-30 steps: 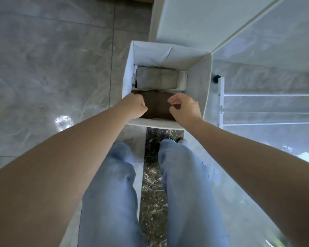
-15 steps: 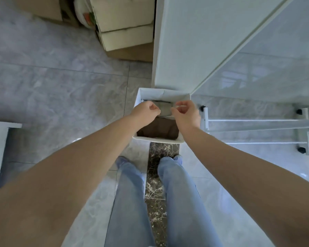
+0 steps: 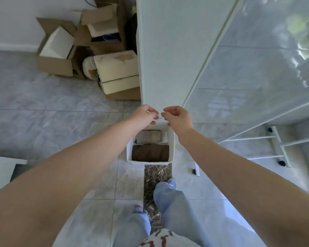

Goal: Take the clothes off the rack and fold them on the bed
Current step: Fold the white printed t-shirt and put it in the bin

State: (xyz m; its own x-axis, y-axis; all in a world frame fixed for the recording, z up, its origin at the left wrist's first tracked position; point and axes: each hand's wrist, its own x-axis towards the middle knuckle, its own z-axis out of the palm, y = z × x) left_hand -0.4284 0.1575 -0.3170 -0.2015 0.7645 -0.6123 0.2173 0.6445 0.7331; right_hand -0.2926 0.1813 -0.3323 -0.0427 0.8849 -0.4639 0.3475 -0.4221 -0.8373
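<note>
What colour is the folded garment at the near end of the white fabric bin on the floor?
Dark brown. The folded garment lies in the white fabric bin, seen in the head view.

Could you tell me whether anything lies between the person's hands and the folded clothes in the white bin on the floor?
Nothing visible does. The left hand and right hand hover, empty, above the far rim of the white bin, whose top is open; the brown garment and the grey garment lie uncovered inside.
</note>
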